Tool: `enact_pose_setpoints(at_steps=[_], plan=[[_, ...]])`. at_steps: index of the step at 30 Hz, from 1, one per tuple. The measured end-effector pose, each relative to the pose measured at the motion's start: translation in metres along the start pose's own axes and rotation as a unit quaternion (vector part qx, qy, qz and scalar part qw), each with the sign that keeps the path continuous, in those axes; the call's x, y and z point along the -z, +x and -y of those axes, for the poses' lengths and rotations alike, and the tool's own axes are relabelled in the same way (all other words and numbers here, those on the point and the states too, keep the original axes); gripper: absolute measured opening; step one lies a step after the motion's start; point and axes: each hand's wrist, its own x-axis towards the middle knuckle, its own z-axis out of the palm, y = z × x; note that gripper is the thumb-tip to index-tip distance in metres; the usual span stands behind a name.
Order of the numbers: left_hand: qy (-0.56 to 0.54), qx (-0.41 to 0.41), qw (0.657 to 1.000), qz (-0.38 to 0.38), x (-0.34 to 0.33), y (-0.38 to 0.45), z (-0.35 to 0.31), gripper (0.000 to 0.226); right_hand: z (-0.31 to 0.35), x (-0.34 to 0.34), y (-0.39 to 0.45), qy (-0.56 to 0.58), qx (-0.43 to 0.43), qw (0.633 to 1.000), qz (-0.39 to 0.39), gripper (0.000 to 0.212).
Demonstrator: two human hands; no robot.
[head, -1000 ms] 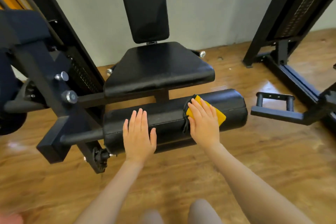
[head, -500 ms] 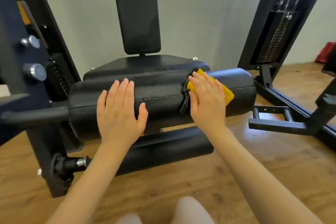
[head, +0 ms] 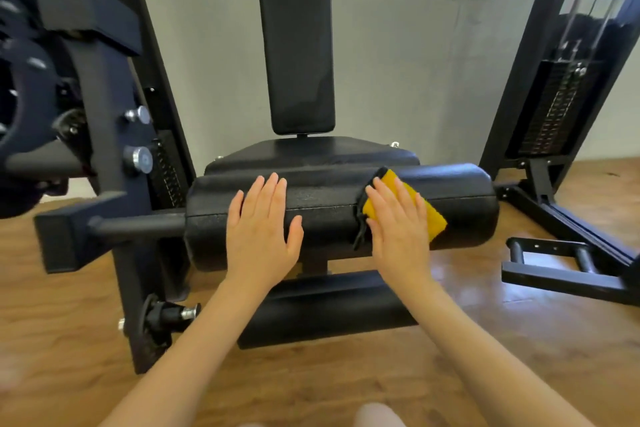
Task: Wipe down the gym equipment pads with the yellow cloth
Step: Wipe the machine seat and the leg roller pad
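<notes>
Still on the upper roller pad, cloth barely shifted over the last second.

Yellow cloth [head: 427, 215] pinned flat on the right part of the upper roller pad [head: 325, 208], just beside a dark strap [head: 360, 229] hanging over the pad's front. Pressed there by the right hand [head: 398, 229], fingers straight and together, nothing curled round the cloth. Left hand [head: 261, 229] spread flat on the pad's left part, fingers apart, steadying it. Same grip and same spot on the pad as half a second ago; mostly the viewpoint dropped lower, bringing the lower roller pad [head: 329, 305] into sight beneath. Probably mid-stroke on this roller, with its far right end, the lower roller, seat [head: 311, 152] and backrest [head: 296, 42] yet to be wiped, judging by the cloth's place alone.
</notes>
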Motion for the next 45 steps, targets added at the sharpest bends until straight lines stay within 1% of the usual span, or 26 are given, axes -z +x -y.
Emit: enact_pose_setpoints(at_steps=[2, 3, 4, 6, 8, 11, 12, 14, 18, 20, 22, 24, 26, 28, 30, 31, 32, 33, 34, 35, 37, 38, 39, 41, 43, 45], plan=[[0.004, -0.006, 1.000, 0.000, 0.002, 0.001, 0.001, 0.060, -0.006, 0.008, 0.005, -0.033, 0.081, 0.996, 0.031, 0.044], [0.004, -0.007, 1.000, 0.000, 0.003, 0.001, 0.001, 0.061, -0.017, 0.011, 0.007, -0.036, 0.097, 0.994, 0.035, 0.043], [0.002, -0.008, 1.000, -0.001, 0.002, 0.001, 0.002, 0.061, -0.030, 0.014, 0.006, -0.028, 0.089, 0.995, 0.032, 0.042], [0.000, -0.010, 1.000, -0.004, 0.002, 0.000, 0.002, 0.062, -0.057, 0.020, 0.001, 0.005, 0.012, 1.000, 0.002, 0.041], [-0.001, -0.008, 1.000, -0.005, 0.000, 0.000, 0.002, 0.061, -0.076, 0.020, -0.007, 0.037, -0.070, 0.996, -0.047, 0.041], [-0.005, -0.003, 1.000, -0.006, -0.001, 0.000, 0.002, 0.061, -0.072, 0.009, -0.009, 0.070, -0.155, 0.981, -0.098, 0.041], [-0.003, -0.002, 1.000, -0.007, -0.001, 0.000, 0.001, 0.061, -0.064, 0.006, -0.007, 0.071, -0.166, 0.977, -0.108, 0.042], [-0.002, 0.001, 1.000, -0.011, -0.002, -0.001, -0.001, 0.060, -0.047, -0.001, -0.009, 0.069, -0.128, 0.984, -0.107, 0.042], [-0.009, 0.007, 1.000, -0.026, -0.004, -0.001, -0.003, 0.060, -0.045, -0.015, -0.031, 0.077, 0.024, 0.994, -0.080, 0.043], [-0.009, 0.015, 0.999, -0.036, -0.006, -0.004, -0.005, 0.060, -0.057, -0.018, -0.043, 0.081, 0.071, 0.992, -0.058, 0.044], [-0.010, 0.025, 0.999, -0.043, -0.008, -0.009, -0.008, 0.059, -0.066, -0.023, -0.066, 0.101, 0.090, 0.991, -0.024, 0.044], [-0.016, 0.035, 0.998, -0.044, -0.010, -0.011, -0.010, 0.060, -0.071, -0.036, -0.098, 0.131, 0.081, 0.988, 0.024, 0.044], [-0.026, 0.040, 0.997, -0.061, -0.011, -0.013, -0.011, 0.059, -0.076, -0.058, -0.129, 0.168, 0.049, 0.981, 0.085, 0.046], [-0.047, 0.034, 0.994, -0.089, -0.016, -0.026, -0.012, 0.057, -0.082, -0.080, -0.150, 0.211, -0.046, 0.965, 0.153, 0.053], [-0.093, -0.023, 0.991, -0.090, -0.028, -0.057, -0.020, 0.052, -0.086, -0.099, -0.161, 0.249, -0.150, 0.937, 0.194, 0.054], [-0.111, -0.068, 0.990, -0.057, -0.041, -0.077, -0.024, 0.050, -0.088, -0.107, -0.163, 0.262, -0.173, 0.929, 0.195, 0.054], [-0.108, -0.113, 0.988, -0.002, -0.056, -0.097, -0.027, 0.050, -0.090, -0.116, -0.161, 0.266, -0.183, 0.926, 0.193, 0.053], [-0.087, -0.143, 0.983, 0.075, -0.073, -0.114, -0.029, 0.050, -0.090, -0.125, -0.158, 0.255, -0.186, 0.928, 0.196, 0.052], [-0.057, -0.142, 0.975, 0.159, -0.090, -0.127, -0.027, 0.053, -0.092, -0.133, -0.152, 0.230, -0.180, 0.935, 0.203, 0.051], [-0.026, -0.109, 0.969, 0.222, -0.106, -0.131, -0.022, 0.056, -0.092, -0.143, -0.144, 0.204, -0.168, 0.941, 0.211, 0.050], [-0.002, 0.006, 0.949, 0.315, -0.136, -0.121, -0.007, 0.068, -0.092, -0.162, -0.125, 0.174, -0.150, 0.945, 0.234, 0.048], [0.010, 0.051, 0.928, 0.370, -0.148, -0.112, 0.001, 0.073, -0.090, -0.171, -0.119, 0.159, -0.146, 0.943, 0.255, 0.047], [0.018, 0.086, 0.910, 0.405, -0.162, -0.106, 0.011, 0.076, -0.087, -0.183, -0.117, 0.137, -0.141, 0.938, 0.286, 0.046], [0.016, 0.114, 0.892, 0.436, -0.182, -0.102, 0.022, 0.080, -0.084, -0.197, -0.126, 0.087, -0.137, 0.929, 0.333, 0.045], [0.018, 0.133, 0.880, 0.456, -0.193, -0.114, 0.029, 0.088, -0.080, -0.202, -0.144, 0.063, -0.136, 0.935, 0.322, 0.049], [0.028, 0.144, 0.891, 0.430, -0.201, -0.135, 0.029, 0.094, -0.078, -0.199, -0.163, 0.067, -0.135, 0.943, 0.297, 0.055]])
